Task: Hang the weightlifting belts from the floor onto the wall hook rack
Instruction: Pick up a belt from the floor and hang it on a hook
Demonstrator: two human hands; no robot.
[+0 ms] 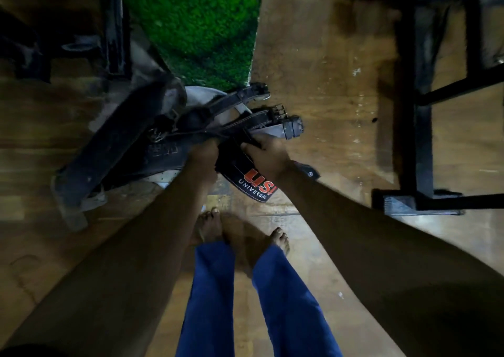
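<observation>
A heap of several dark weightlifting belts lies on the wooden floor (313, 56) straight below me. One black belt with a red and white USI logo (255, 183) pokes out toward my feet. A long worn belt (109, 149) stretches to the lower left. Buckled strap ends (275, 116) fan out to the upper right. My left hand (203, 153) is closed around the belts at the middle of the heap. My right hand (266, 152) grips the logo belt near its upper edge. No wall hook rack is in view.
A black metal frame (417, 127) stands on the floor at the right. More dark equipment (81, 48) sits at the upper left. A patch of green artificial turf (196, 21) lies beyond the heap. My bare feet (245, 234) stand just behind the belts.
</observation>
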